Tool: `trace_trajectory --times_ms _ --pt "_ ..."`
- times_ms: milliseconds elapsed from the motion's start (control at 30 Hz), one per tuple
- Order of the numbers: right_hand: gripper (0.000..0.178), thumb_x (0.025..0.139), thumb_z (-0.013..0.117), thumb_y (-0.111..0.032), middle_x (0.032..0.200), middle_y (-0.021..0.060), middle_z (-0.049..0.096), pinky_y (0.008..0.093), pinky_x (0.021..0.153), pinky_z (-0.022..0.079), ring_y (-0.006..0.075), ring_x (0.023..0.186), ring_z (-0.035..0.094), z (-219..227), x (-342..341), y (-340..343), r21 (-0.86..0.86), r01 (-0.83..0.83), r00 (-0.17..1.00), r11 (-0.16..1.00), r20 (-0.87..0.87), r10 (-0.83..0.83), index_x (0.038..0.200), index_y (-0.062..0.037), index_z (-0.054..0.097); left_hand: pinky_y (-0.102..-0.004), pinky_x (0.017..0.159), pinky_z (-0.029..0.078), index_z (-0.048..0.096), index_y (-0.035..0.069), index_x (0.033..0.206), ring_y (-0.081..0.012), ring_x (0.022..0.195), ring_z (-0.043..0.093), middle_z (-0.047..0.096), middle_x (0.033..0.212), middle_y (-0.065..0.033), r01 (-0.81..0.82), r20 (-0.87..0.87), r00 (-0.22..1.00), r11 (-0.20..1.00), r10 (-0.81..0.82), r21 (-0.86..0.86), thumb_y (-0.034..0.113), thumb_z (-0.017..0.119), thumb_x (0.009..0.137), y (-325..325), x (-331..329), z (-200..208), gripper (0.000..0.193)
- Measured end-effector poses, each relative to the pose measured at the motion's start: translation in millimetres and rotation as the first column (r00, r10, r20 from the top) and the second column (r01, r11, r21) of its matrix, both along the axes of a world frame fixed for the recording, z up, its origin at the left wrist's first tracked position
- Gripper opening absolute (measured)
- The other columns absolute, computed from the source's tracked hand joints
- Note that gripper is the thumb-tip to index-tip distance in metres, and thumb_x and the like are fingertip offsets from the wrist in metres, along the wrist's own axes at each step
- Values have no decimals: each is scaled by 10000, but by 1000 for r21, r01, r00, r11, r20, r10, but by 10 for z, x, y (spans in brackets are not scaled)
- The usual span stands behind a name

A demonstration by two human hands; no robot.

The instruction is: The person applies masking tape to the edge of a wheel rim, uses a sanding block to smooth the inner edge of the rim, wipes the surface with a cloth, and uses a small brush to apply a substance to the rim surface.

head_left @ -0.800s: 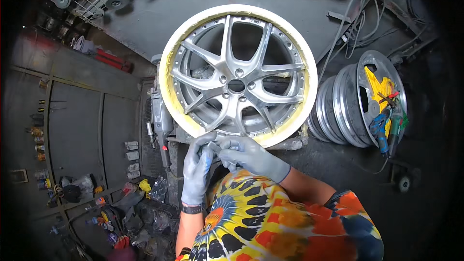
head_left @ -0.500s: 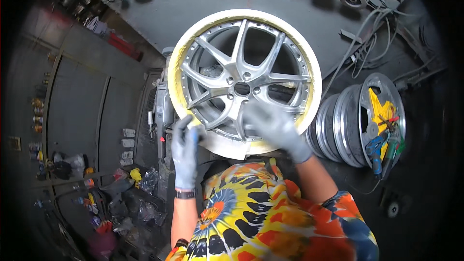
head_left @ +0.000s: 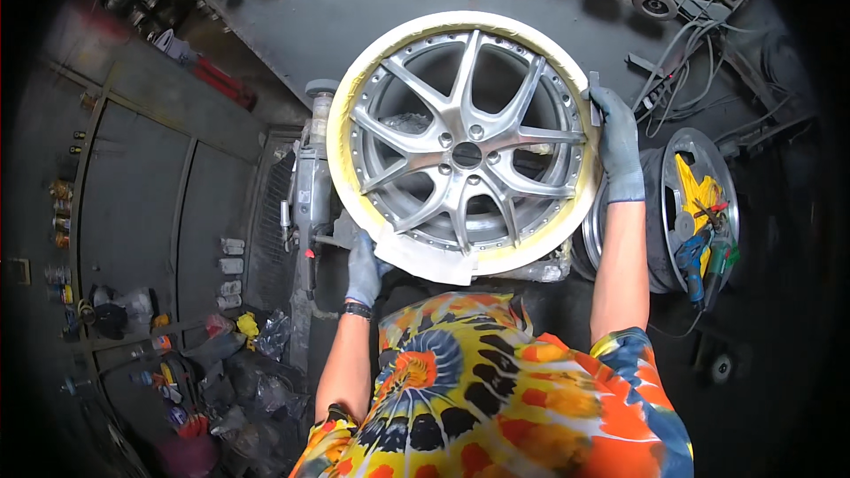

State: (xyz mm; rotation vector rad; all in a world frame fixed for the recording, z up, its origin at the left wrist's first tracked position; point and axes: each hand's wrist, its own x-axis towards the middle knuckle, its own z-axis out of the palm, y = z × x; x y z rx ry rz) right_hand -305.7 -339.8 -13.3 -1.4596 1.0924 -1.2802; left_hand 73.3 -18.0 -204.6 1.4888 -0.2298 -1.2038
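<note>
I have both gloved hands on the silver alloy wheel [head_left: 465, 146], which stands upright directly ahead of my torso with its spoked face toward the camera and its lip wrapped in pale yellow masking tape [head_left: 339, 137]. My left hand [head_left: 365, 267] is at the lower left of the wheel, fingers closed on the rim beside a loose flap of tape [head_left: 423, 258] that hangs off the bottom edge. My right hand [head_left: 617, 143] is at the right of the wheel, fingers curled over the rim; a small grey tool or tape end seems pinched at the fingertips, but I cannot tell which. To the right of the wheel, 1 bare rim [head_left: 686, 204] leans on others, with a yellow rag [head_left: 695, 190] and hand tools on it. To the left of the wheel stands a grey machine column [head_left: 312, 181]. Risk assessment: the wheel appears steadied by only 2 contact points, so a slackened hold could let it roll or tip toward the leaning rims. The hanging flap could snag and peel adjoining tape.
</note>
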Motion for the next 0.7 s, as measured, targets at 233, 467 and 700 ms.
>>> trace_trajectory --times_ms 233,467,700 --pt "315 1072 590 -243 1125 54 755 298 1034 476 150 1087 668 -101 86 13 -30 122 987 992 -102 -124 1107 -1 790 -391 951 609 578 -7 1456 -229 1151 695 686 1302 -122 -57 -87 995 983 42 -176 534 473 1178 -20 41 -139 617" --pt "239 1066 633 -215 1114 33 753 309 1033 491 159 1086 667 -680 -308 302 308 309 870 900 292 -398 1147 -34 765 -319 687 595 702 -26 1283 -156 897 696 738 1026 -77 358 638 752 916 -166 -184 513 489 1172 -516 927 346 590" --pt "166 1047 647 -170 1005 44 768 313 892 564 175 957 708 -1291 -419 1765 558 414 606 719 421 -675 1141 -75 746 -306 464 561 766 1 1085 -160 614 693 723 871 -75 721 624 599 677 -502 -147 575 597 1070 -2131 1788 1424 598"
